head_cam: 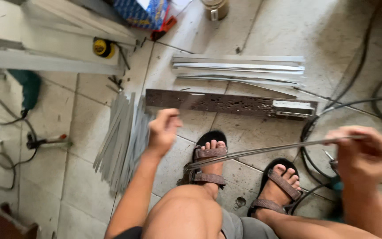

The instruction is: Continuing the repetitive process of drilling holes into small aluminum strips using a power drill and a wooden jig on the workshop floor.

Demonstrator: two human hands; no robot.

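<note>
My right hand (363, 150) is closed around one end of a bundle of thin metal strips (261, 150). The bundle slants down to the left and ends above my left sandalled foot (209, 163). My left hand (164, 128) is raised above the floor, blurred by motion, with its fingers curled. It seems to pinch a single thin grey strip (187, 104) that points up and away. A fanned pile of similar grey strips (120, 141) lies on the tiled floor just left of that hand. My right foot (279, 186) rests below the bundle.
A dark board full of holes (226, 102) lies ahead of my feet, with aluminium profiles (239, 71) beyond it. Black cables (354, 88) loop at the right. A yellow tape measure (104, 48), a green drill (27, 88) and long metal profiles (45, 62) are at the left.
</note>
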